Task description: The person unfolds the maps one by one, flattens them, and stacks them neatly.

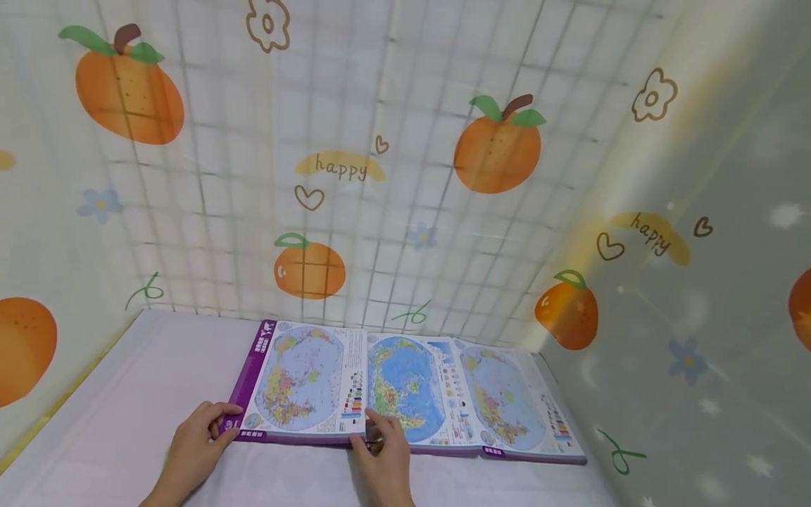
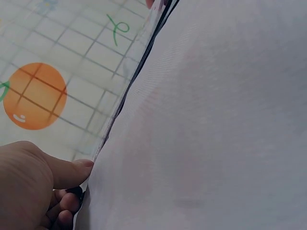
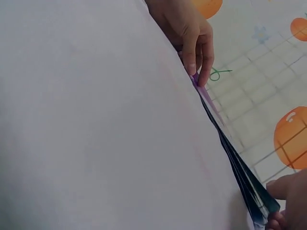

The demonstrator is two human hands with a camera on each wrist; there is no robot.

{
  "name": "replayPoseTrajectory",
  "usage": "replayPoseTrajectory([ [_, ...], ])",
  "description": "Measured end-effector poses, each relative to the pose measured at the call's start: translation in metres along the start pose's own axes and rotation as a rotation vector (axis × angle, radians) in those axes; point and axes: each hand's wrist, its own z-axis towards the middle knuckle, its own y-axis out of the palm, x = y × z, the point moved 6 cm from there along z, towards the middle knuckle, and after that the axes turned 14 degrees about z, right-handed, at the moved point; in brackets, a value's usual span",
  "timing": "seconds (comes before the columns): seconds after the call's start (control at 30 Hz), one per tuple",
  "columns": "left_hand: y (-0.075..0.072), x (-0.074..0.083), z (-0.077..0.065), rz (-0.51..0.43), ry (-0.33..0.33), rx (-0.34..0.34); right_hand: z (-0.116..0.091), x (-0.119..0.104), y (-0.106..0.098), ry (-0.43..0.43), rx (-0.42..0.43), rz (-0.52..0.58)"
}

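Note:
On the white tabletop, a printed world map [image 1: 300,380] with a purple left border lies at the left of a row of three. My left hand [image 1: 198,440] pinches its near left corner, thumb on the near edge. At its near right corner, my right hand [image 1: 389,451] grips the sheet between thumb and fingers. In the right wrist view, several thin dark layers [image 3: 242,179] fan out at the right hand's fingertips, while the left hand [image 3: 192,40] holds the far end. The left wrist view has the left thumb [image 2: 74,173] on the edge, with fingers curled beneath.
A bluer relief map [image 1: 412,384] sits in the middle of the row, and another pale map [image 1: 513,401] lies at the right, near the side curtain [image 1: 684,296]. Behind the table [image 1: 184,359] hangs a curtain [image 1: 418,204] with orange prints over a wire grid.

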Motion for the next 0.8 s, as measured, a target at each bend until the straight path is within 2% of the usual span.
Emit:
replayPoseTrajectory([
  [0.13, 0.0003, 0.0003, -0.0005, 0.003, -0.002, -0.007, -0.0006, 0.0015, 0.0003, -0.007, -0.004, 0.033],
  [0.3, -0.0002, 0.0023, -0.0003, 0.011, 0.013, 0.007, -0.0003, 0.0046, 0.0011, 0.019, -0.024, 0.025],
  [0.6, 0.0002, 0.0014, 0.0005, 0.037, -0.007, -0.031, -0.0012, 0.0049, 0.0020, 0.040, -0.035, 0.030],
  [0.8, -0.0025, 0.0020, 0.0005, 0.029, 0.009, -0.007, -0.0011, 0.0027, 0.0022, 0.058, -0.040, 0.050],
])
